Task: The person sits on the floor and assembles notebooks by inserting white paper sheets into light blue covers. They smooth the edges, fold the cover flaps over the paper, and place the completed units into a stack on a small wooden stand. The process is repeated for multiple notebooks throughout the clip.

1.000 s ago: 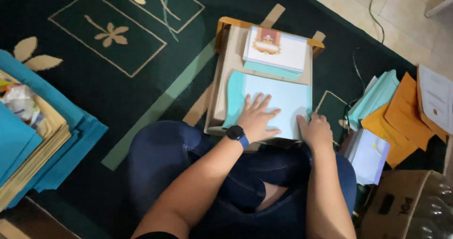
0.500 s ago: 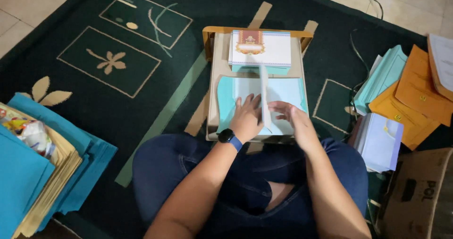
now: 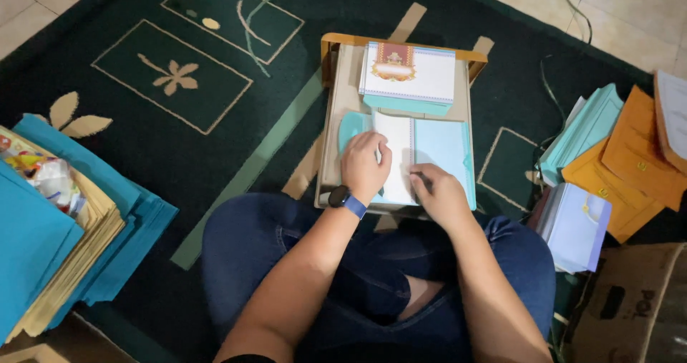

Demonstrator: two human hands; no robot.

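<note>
A small wooden table point(image 3: 330, 119) stands on the carpet in front of my crossed legs. On it lies a light blue card point(image 3: 444, 144), folded open, with a white sheet point(image 3: 396, 137) on its left half. My left hand point(image 3: 365, 166), with a dark watch on its wrist, presses down on the white sheet with curled fingers. My right hand point(image 3: 438, 195) pinches the card at the seam between the white sheet and the blue half. A stack of white printed cards point(image 3: 411, 76) with an ornate top border sits at the table's far end.
Teal sheets and tan paper point(image 3: 64, 241) are piled at the left. At the right lie pale teal envelopes point(image 3: 583, 130), orange envelopes point(image 3: 630, 170), a lavender paper bag point(image 3: 576, 227) and a cardboard box point(image 3: 630, 306). A dark green patterned carpet point(image 3: 179, 84) covers the floor.
The blue card was flat under both spread hands. Now a white sheet shows on its left half. My right hand has moved left to the seam, and my fingers have curled.
</note>
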